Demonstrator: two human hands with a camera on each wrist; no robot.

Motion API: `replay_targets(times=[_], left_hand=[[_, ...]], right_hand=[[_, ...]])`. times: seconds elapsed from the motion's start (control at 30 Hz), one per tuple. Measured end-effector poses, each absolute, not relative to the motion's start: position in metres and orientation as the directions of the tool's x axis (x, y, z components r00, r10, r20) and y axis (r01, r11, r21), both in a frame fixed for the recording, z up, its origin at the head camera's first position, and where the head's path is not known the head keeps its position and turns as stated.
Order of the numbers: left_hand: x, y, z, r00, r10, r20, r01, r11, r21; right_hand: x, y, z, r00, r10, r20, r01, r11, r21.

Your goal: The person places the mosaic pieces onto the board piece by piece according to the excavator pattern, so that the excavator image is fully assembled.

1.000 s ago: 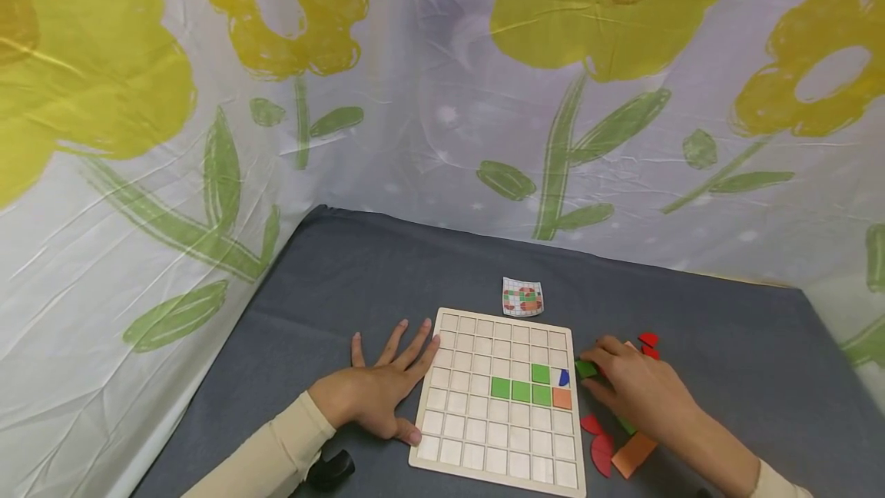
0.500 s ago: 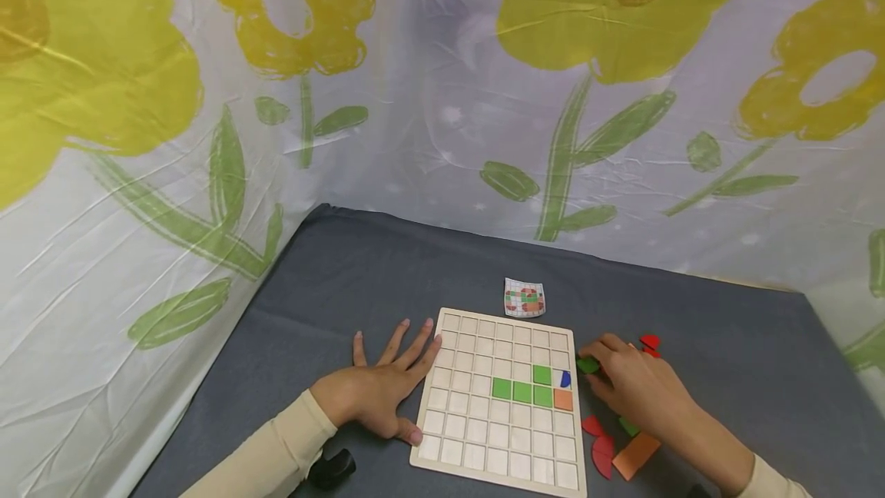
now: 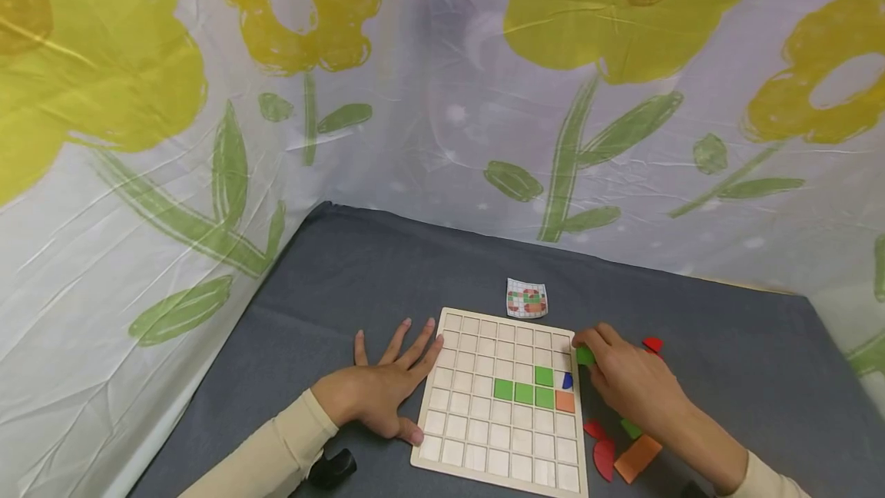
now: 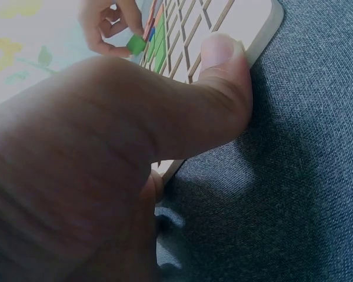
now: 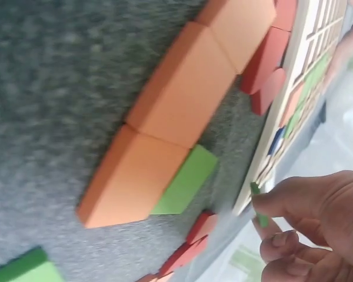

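Note:
A wooden grid board (image 3: pixel 477 433) lies on the dark cloth. My left hand (image 3: pixel 376 398) has its fingers spread along the board's left edge; in the left wrist view its thumb (image 4: pixel 220 64) rests on the board's top near a corner. My right hand (image 3: pixel 636 379) pinches a green square tile (image 3: pixel 585 356) between thumb and fingers, just over the board's right edge; the right wrist view shows that tile edge-on. Set in the board's cells are several green tiles (image 3: pixel 524 393), an orange tile (image 3: pixel 565 401) and a blue piece (image 3: pixel 568 381) with a curved side.
Right of the board lie orange tiles (image 5: pixel 182 88), red curved pieces (image 3: pixel 604 458) and a loose green tile (image 5: pixel 185 182). More red pieces (image 3: pixel 653 344) lie beyond the right hand. A printed pattern card (image 3: pixel 527 299) sits behind the board. A black object (image 3: pixel 332 469) is by the left wrist.
My right hand has moved slightly left and up with the green tile, from beside the board to its right edge. The left hand keeps its place on the board.

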State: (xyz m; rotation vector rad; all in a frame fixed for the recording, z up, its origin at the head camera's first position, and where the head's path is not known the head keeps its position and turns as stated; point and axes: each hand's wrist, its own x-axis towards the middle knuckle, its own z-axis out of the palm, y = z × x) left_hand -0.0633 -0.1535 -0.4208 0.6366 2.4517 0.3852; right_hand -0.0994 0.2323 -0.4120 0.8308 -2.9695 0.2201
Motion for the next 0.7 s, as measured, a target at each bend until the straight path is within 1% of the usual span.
replay_targets(times=[0.1,0.27,0.5,0.6,0.7], left_hand=[[-0.063,-0.153,-0.421,-0.723,0.517,-0.458,0.357,0.847,0.393],[-0.063,-0.152,-0.42,-0.726,0.507,-0.465,0.352,0.855,0.381],[-0.064,-0.152,-0.421,-0.726,0.507,-0.464,0.354,0.854,0.38],[-0.064,-0.153,-0.422,-0.727,0.506,-0.464,0.354,0.856,0.378],[-0.064,-0.153,-0.422,-0.729,0.506,-0.461,0.356,0.855,0.376]], right_hand=[[-0.098,0.228,-0.409,-0.845,-0.524,0.101,-0.534,0.833,-0.142],[-0.096,0.215,-0.406,-0.802,-0.583,0.129,-0.597,0.781,-0.184],[-0.095,0.189,-0.411,-0.733,-0.672,0.099,-0.666,0.682,-0.303],[-0.094,0.179,-0.412,-0.703,-0.701,0.12,-0.698,0.65,-0.299],[-0.094,0.17,-0.413,-0.688,-0.713,0.135,-0.715,0.632,-0.299]])
